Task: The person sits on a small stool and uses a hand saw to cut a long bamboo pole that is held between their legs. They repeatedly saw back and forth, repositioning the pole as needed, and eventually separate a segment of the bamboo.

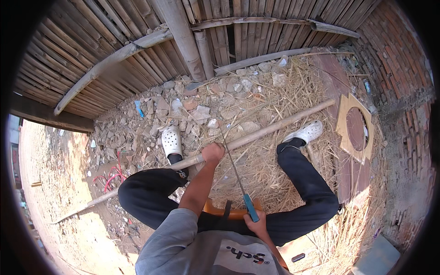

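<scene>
My left hand (213, 152) is wrapped round a long bamboo pole (270, 128), which slants from the lower left up to the right. The pole crosses just above my left leg. In my right hand (256, 223), close to my body, is the teal handle of a handsaw (250, 207). Its thin, narrow blade points away from me and crosses the pole right beside my left hand. Whether the teeth have cut into the bamboo is too small to tell.
My feet in white clogs (171, 140) stand apart, with an orange stool (233, 213) beneath me. Rubble (160, 105) and straw (252, 174) cover the ground. A bamboo-slat wall (151, 59) stands ahead, a brick wall (403, 123) at right. A board with a round hole (343, 128) lies right.
</scene>
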A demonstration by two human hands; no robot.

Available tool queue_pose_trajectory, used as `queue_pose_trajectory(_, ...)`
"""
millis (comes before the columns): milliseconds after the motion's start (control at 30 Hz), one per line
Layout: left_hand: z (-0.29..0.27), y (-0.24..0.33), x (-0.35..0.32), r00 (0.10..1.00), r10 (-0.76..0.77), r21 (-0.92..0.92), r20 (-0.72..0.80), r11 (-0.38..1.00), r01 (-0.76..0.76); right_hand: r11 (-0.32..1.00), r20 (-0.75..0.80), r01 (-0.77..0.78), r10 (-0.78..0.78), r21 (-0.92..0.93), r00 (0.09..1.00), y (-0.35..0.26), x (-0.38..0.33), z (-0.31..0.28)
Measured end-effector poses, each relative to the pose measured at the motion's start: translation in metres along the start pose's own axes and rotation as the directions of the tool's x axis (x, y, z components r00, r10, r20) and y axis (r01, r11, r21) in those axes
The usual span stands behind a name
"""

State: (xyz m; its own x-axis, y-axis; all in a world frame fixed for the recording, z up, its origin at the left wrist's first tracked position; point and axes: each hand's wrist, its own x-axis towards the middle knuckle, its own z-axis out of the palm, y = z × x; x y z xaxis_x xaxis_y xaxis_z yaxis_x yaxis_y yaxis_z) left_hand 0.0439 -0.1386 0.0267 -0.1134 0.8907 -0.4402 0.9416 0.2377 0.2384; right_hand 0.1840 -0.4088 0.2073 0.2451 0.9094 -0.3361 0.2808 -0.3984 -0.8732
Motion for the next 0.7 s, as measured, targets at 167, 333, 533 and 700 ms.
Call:
queue_pose_trajectory(167,-0.015,0.026,0.01,0.999,0.052,-0.03,0.014,0.998,-0.052,0.999,0.026,-0.046,0.046,-0.001,0.999,0.002,0.125,0.036)
queue_pose_trajectory(333,-0.019,0.027,0.026,1.0,-0.008,-0.024,0.025,1.0,0.008,0.995,0.077,-0.011,0.019,-0.102,0.997,-0.004,0.098,0.032)
queue_pose_trajectory(533,-0.033,0.029,0.049,1.0,0.004,-0.008,-0.031,1.0,-0.004,0.996,0.061,-0.061,0.065,-0.063,0.996,-0.018,0.058,-0.003)
queue_pose_trajectory(700,-0.037,0.04,0.069,0.998,0.043,-0.017,-0.036,0.999,-0.043,0.999,-0.004,-0.032,0.032,-0.002,0.999,-0.008,0.18,0.056)
